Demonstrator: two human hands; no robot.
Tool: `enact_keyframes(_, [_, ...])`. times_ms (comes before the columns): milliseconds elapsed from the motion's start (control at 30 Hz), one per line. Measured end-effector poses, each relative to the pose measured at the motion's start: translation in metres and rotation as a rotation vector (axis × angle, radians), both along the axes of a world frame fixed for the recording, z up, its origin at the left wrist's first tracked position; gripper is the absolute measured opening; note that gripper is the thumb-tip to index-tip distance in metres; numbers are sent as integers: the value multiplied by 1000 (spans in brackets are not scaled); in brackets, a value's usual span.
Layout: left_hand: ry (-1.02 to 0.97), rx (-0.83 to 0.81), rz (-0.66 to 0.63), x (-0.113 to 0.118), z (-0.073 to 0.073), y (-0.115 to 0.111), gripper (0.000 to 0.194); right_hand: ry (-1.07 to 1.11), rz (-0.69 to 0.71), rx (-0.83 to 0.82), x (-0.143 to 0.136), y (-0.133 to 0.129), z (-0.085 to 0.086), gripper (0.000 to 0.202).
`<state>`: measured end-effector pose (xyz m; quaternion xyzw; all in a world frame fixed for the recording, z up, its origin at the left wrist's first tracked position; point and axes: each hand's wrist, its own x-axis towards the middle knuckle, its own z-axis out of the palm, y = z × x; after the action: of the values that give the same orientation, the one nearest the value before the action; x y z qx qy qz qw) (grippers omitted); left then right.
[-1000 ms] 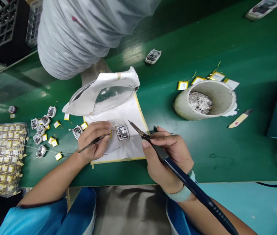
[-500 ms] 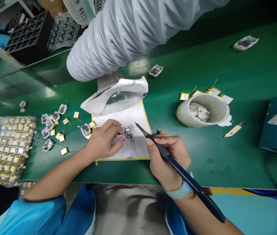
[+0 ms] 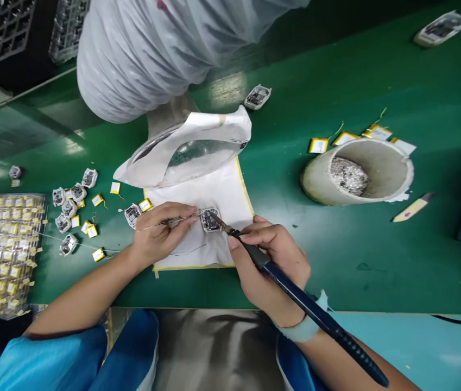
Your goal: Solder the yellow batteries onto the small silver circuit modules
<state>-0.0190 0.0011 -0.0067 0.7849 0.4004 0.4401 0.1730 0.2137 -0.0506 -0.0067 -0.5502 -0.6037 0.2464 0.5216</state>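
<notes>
One soldering iron point(image 3: 291, 287) (in right hand point(image 3: 287, 258))

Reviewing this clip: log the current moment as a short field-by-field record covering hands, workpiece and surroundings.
Left hand: the hand pinches a thin metal tool, probably tweezers
Right hand: the hand grips a soldering iron
Iron tip: over the small circuit unit; contact cannot be told
Workpiece support: white sheet with yellow edging, on a green bench
Behind sheet: lens partly covered in white; ribbed grey hose
Right side: pot holding silvery material
Left side: loose circuit units and yellow-edged packs
</notes>
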Motion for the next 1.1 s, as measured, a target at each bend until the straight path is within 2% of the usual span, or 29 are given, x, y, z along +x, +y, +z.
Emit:
enact_keyframes(167, [-14, -73, -19, 5, -2, 2, 22, -11, 8, 0, 1, 1, 2, 20])
enact_keyframes(433, [3, -91, -3, 5, -3, 3, 14, -37, 21, 0, 0, 1, 2, 19])
enact_keyframes(667, [-10, -84, -30, 3, -4, 4, 17, -45, 38, 5, 0, 1, 2, 20])
enact_keyframes(833, [0, -106, -24, 2, -3, 4, 12, -46, 47, 4, 0, 1, 3, 20])
enact_keyframes(1000, [14, -126, -2, 2, -7, 2, 6, 71, -81, 30, 3, -1, 0, 18])
enact_keyframes(1100, [0, -86, -3, -2, -4, 2, 8, 92, -153, 64, 3, 0, -2, 18])
